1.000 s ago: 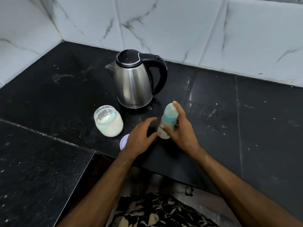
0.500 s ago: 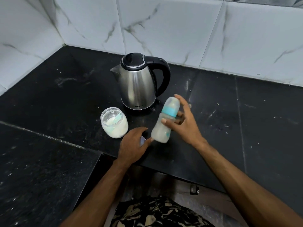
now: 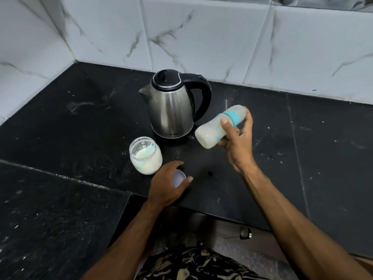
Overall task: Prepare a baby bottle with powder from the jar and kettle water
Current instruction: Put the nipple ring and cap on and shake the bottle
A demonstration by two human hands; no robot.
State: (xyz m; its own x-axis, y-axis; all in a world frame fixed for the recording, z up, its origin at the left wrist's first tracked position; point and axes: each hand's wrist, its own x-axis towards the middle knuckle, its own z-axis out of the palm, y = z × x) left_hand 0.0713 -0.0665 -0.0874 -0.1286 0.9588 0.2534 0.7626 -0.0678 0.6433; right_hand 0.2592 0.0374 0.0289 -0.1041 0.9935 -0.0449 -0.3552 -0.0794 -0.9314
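Observation:
My right hand point(image 3: 237, 138) grips a baby bottle point(image 3: 212, 132) with a teal collar, capped and filled with milky liquid. It is lifted off the counter and tilted steeply, base toward the lower left. My left hand point(image 3: 167, 184) curls over a pale round jar lid point(image 3: 178, 178) near the counter's front edge. An open clear jar point(image 3: 146, 155) of white powder, a teal scoop inside it, stands just left of that hand. Behind them stands a steel kettle point(image 3: 171, 110) with a black lid and handle.
The black stone counter point(image 3: 302, 148) meets white marble-look wall tiles point(image 3: 201, 37) at the back and left. A lower black slab point(image 3: 50, 219) lies at front left. The counter's front edge runs just below my left hand.
My right hand has raised the bottle and tipped it further over to the right. My left hand has come off the bottle and settled on the jar lid.

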